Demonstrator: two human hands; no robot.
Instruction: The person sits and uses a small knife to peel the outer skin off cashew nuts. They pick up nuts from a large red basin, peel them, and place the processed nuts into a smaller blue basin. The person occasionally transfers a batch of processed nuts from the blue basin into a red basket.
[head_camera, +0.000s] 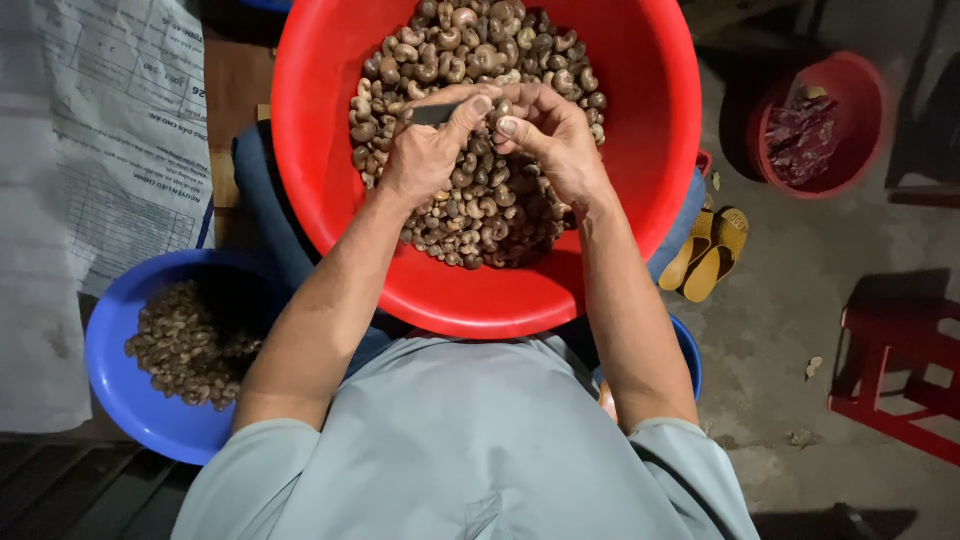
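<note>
Fingers: left hand (425, 158) closed around a small dark blade (432, 114), thumb pressed along it; right hand (553, 142) fingertips pinched together on one nut (497, 113), mostly hidden. Nut: held above the heap in the red basin (650, 120); judged light, hard-shelled, curved, apt to slip; best gripped by its ends.

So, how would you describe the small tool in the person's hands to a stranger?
Find the big red basin full of brown nuts. Above the pile the hands meet; the left hand pinches a short dark blade. It is the only flat, grey thing among rounded nuts.
</note>
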